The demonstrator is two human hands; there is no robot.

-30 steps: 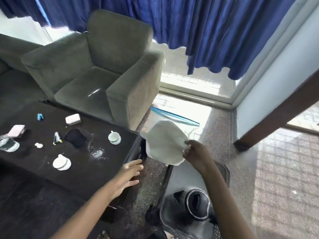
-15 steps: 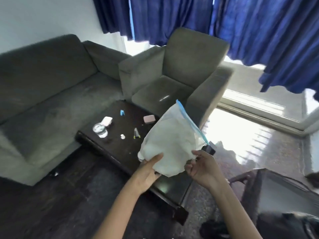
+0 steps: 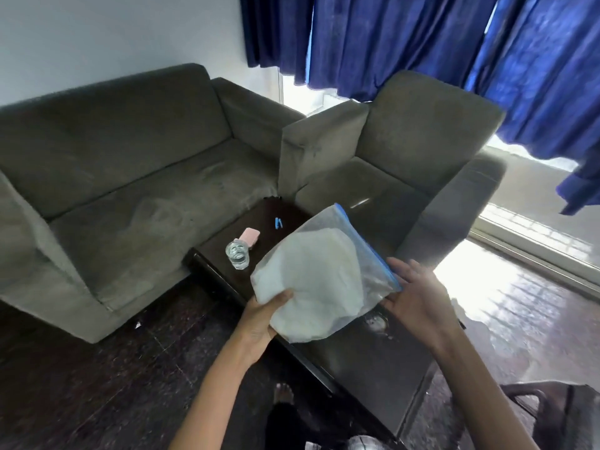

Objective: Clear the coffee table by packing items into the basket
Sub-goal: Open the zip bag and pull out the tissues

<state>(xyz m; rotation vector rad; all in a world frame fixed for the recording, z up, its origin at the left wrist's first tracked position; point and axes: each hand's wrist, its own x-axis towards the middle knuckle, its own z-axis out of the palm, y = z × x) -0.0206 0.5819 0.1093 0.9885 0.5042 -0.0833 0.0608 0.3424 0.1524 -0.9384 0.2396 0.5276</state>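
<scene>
The left hand [image 3: 259, 319] clamps the lower corner of a clear zip bag [image 3: 321, 274] with a blue seal strip, thumb on top, holding it above the dark coffee table [image 3: 373, 349]. The right hand [image 3: 418, 297] lies open, palm up, at the bag's 3 o'clock, fingers apart and touching the seal end. White folded material, possibly cloth, fills the bag. At the bag's 10 o'clock stand a glass [image 3: 238, 254], a pink case [image 3: 251, 236] and a small blue item [image 3: 278, 223]. The basket's [image 3: 552, 414] rim shows at 5 o'clock.

Grey sofa [image 3: 130, 177], armchair [image 3: 399, 164], blue curtains [image 3: 406, 40]
</scene>
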